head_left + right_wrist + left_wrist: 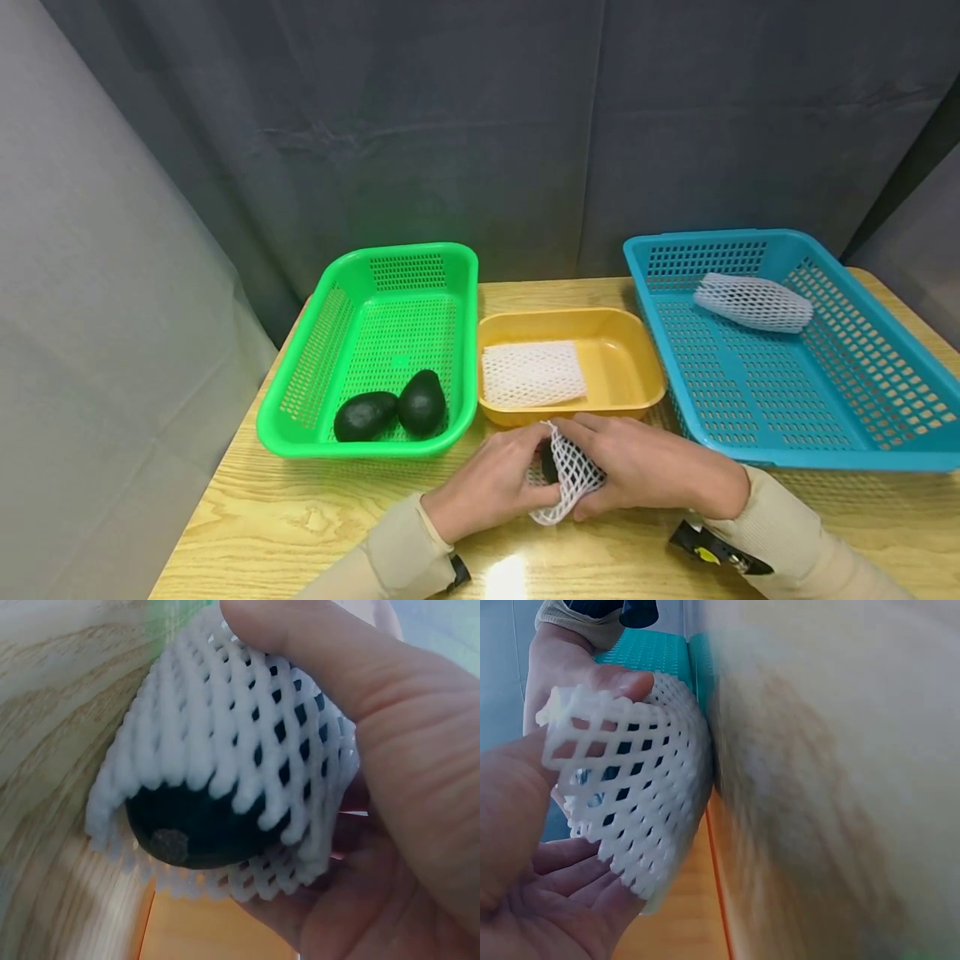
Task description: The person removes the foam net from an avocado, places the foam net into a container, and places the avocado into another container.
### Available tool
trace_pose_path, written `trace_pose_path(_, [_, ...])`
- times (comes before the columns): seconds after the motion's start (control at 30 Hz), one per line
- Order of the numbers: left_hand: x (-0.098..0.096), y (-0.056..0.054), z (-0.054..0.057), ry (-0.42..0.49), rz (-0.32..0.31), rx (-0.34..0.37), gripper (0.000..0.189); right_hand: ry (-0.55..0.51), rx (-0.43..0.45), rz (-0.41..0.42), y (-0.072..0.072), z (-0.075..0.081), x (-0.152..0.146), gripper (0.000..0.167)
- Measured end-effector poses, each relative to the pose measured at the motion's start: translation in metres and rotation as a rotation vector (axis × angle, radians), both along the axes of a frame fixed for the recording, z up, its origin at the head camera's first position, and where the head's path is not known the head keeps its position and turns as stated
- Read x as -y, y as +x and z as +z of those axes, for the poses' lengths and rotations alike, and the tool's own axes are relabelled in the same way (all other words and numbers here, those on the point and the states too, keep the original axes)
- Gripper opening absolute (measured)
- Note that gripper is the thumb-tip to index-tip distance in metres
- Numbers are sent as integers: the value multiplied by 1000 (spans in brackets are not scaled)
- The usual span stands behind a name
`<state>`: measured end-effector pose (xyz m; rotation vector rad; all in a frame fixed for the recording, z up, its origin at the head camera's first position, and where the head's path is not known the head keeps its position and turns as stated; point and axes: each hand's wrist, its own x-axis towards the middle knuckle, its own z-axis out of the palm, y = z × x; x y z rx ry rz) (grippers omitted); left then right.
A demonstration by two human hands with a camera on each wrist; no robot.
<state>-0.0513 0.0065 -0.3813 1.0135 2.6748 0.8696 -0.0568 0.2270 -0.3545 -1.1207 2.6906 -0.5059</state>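
Observation:
Both hands hold a white foam net sleeve (577, 473) low over the table, in front of the yellow tray. Inside it is a dark avocado (199, 825), whose stem end shows at the sleeve's open end in the right wrist view. My right hand (641, 467) grips the sleeve and avocado from the right, thumb on one side and fingers beneath. On the left, my left hand (498, 473) has its thumb and fingers around the sleeve's other end, at the mesh edge (592, 742) in the left wrist view. The netting covers most of the avocado.
A green basket (272, 417) at left holds two bare avocados (422, 404). Flat foam nets (534, 372) lie in the yellow tray (626, 358) between the baskets. The blue basket (757, 392) at right contains a rounded, filled-out foam net (752, 302). A grey curtain (450, 125) hangs behind.

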Motion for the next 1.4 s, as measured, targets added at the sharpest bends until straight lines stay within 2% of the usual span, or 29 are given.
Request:
trace_pose_path(0.3, [0,1,1,7,2,-5,49,-7,29,-2,0,1,-1,86])
trace_pose_path(0.63, [4,-2,3,8,13,5,45,32,29,-35,-1,4,-3,92])
trace_pose_path(0.97, [6,-4,5,25,3,6,40,38,55,-47,0,8,-4,86])
trace_pose_path(1.23, [4,-2,5,-46,-8,13,60,2,-12,-1,0,4,-4,81])
trace_pose_path(1.4, [2,0,2,-65,-10,-19,64,-1,-41,8,0,3,-2,82])
